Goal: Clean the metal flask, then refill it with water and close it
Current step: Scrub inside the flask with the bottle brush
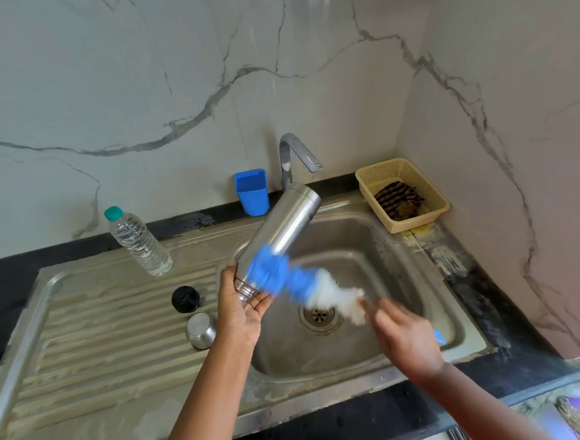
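1. Stainless-steel metal flask found held tilted above the sink basin, base up toward the tap, open threaded neck down and to the left.
2. Left hand noted at the neck end, thumb and fingers curled round the threaded mouth, gripping it from below.
3. Right hand seen over the basin's right side, blurred by motion; fingers closed round the handle of a bottle brush, blue handle tip showing past the hand.
4. Brush head recorded as blue and white bristles, smeared by movement, lying across the flask's lower body and just beside its mouth; whether touching the steel, could not tell.
5. Black stopper and steel cup lid observed on the ribbed draining board, just beside each other, left of the flask.
6. Clear plastic water bottle with green cap logged upright at the back of the board.
7. Blue plastic cup standing by the tap; beige basket holding a striped cloth in the right corner.
8. Drain visible in the basin floor beneath the brush.
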Demonstrator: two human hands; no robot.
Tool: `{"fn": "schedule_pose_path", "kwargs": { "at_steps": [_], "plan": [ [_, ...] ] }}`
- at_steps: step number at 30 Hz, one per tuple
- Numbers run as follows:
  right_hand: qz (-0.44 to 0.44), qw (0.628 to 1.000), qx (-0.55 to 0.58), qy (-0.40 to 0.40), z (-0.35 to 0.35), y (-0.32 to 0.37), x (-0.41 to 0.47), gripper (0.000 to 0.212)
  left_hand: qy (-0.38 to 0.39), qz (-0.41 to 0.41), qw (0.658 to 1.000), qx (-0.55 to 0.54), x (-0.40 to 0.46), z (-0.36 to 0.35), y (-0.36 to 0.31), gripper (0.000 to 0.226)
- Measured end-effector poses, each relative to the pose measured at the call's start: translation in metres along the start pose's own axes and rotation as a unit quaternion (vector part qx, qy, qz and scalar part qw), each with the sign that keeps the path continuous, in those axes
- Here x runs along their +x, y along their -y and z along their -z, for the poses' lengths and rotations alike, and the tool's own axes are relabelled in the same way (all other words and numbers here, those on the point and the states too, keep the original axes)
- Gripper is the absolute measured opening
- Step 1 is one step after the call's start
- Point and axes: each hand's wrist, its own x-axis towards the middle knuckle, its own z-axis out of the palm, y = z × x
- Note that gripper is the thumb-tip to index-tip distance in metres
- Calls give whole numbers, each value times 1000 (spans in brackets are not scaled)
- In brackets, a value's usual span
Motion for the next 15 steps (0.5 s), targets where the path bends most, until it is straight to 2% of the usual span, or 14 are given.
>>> {"fn": "schedule_pose_path", "kwargs": {
  "at_steps": [1, 2, 5, 7, 9, 11, 12, 13, 15],
  "plan": [
    [36, 999, -5, 21, -2, -1, -4, 31, 5, -2, 1000, -4, 1, 1, -1, 32],
    [31, 999, -9, 26, -3, -2, -4, 37, 4, -2, 1000, -6, 1, 2, -2, 31],
    [-137, 990, -13, -24, -1, -10, 12, 27, -4, 8, 1000, -2, 0, 4, -4, 38],
    [-184, 982, -22, -45, 0, -16, 16, 28, -12, 10, 1000, -2, 0, 5, -3, 41],
    [-97, 995, -26, -21, -2, -16, 10, 31, -18, 11, 1000, -2, -1, 5, -2, 40],
    [37, 999, -19, 33, -4, -13, 1, 46, -10, 11, 1000, -1, 0, 5, -1, 38],
    [62, 997, -17, 49, -4, -12, -1, 51, -3, 10, 1000, 1, 1, 5, 0, 37],
    [49, 997, -16, 49, -4, -13, 1, 49, 0, 9, 1000, 3, 2, 5, 0, 35],
    [-63, 998, -11, 19, -4, -14, 7, 31, 3, 11, 1000, 4, 0, 4, 0, 32]
  ]
}}
